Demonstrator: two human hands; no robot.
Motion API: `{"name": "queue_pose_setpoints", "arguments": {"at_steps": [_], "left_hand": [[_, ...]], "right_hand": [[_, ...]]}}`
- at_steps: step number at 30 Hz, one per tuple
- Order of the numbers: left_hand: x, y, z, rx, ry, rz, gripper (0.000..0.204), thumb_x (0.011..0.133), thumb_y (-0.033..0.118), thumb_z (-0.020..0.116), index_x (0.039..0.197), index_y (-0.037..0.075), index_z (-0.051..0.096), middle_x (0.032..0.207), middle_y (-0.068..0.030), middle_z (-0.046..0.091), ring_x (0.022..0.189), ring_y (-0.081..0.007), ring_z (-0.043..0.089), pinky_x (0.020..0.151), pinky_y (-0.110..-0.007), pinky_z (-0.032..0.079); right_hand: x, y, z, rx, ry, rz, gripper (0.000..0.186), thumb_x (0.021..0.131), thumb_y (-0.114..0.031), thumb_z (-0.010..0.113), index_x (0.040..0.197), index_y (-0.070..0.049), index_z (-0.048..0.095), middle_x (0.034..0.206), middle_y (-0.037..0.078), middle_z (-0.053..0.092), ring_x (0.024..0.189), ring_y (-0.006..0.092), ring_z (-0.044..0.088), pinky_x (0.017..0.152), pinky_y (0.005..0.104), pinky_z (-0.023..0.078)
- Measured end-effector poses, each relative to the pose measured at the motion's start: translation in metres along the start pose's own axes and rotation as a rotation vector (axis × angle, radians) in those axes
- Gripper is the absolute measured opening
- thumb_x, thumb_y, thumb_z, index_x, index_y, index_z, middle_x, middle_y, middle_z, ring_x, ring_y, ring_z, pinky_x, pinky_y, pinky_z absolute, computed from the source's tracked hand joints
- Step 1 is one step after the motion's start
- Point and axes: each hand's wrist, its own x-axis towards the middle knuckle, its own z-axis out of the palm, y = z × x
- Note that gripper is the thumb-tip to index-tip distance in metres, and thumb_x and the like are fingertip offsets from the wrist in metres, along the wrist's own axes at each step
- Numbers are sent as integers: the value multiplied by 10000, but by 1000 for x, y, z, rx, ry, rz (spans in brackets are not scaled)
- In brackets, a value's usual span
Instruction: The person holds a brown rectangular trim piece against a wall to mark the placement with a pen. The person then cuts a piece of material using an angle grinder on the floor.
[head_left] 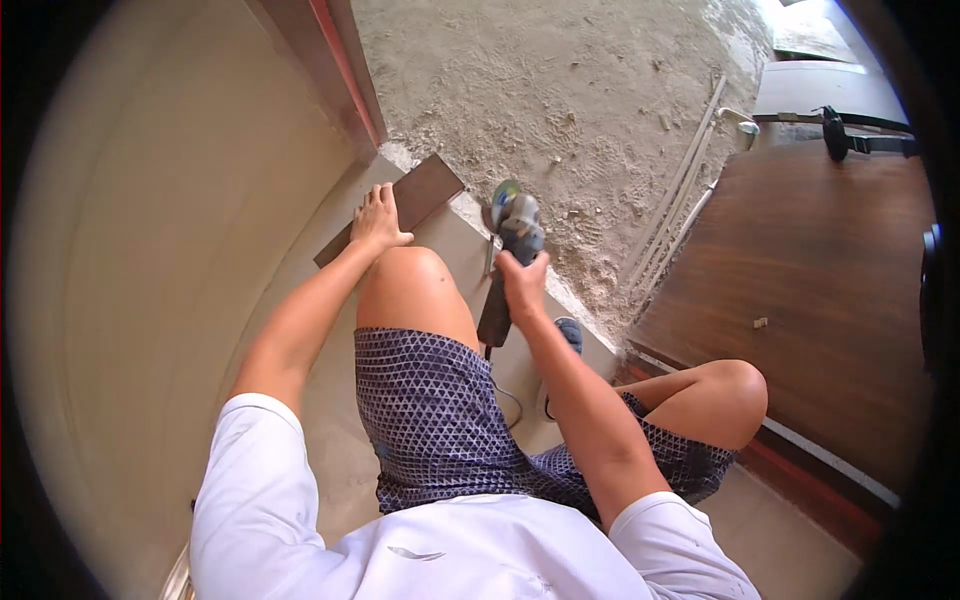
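My left hand lies across a narrow brown tile strip, its fingers over the far side and thumb near the close side. The strip rests at a slant on the pale floor, its right end by the rough ground's edge. My right hand is wrapped round the dark body of an angle grinder. The grinder's head points away from me, with its disc just right of the strip's end and apart from it. Whether the disc spins cannot be told.
A power cord trails from the grinder between my legs. Rough sandy ground lies beyond the floor edge, with long thin pipes on it. A wide brown wooden panel stands at the right. A beige wall is at the left.
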Motion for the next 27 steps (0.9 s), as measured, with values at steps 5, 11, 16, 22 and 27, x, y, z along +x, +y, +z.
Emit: {"name": "queue_pose_setpoints", "arguments": {"at_steps": [5,11,16,22,27], "left_hand": [[21,4,2,86,49,136,1154,651,374,956,1560,85,308,1463,-154,466,1426,-351,444,1183,-540,380],[16,-7,11,120,123,190,1245,646,421,977,1609,87,261,1465,-148,468,1407,-338,455,1186,-522,370],[16,-6,15,168,159,208,1267,635,441,990,1609,83,263,1442,-149,486,1384,-326,470,1169,-507,371],[17,-4,18,151,186,219,1260,630,435,990,1603,71,275,1409,-141,514,1365,-327,490,1160,-496,378],[20,5,20,149,199,244,1241,637,435,976,1600,71,284,1404,-136,505,1356,-327,492,1153,-508,384]], "right_hand": [[21,-71,-49,242,-207,-94,434,945,-271,822,1172,-47,528,897,93,678,706,194,687,643,356,591],[20,-57,-93,-5,-372,77,353,906,-223,813,1125,-38,607,847,78,702,677,178,688,645,335,578],[9,49,-95,-393,-658,365,428,771,-114,872,1122,4,659,839,96,730,652,189,723,609,341,597],[42,84,-99,-455,-592,321,518,740,-125,881,1170,9,625,857,95,716,687,200,715,634,355,600],[74,65,-123,-522,39,-64,476,781,-206,822,1150,-16,587,861,120,718,688,196,712,638,359,574]]}}
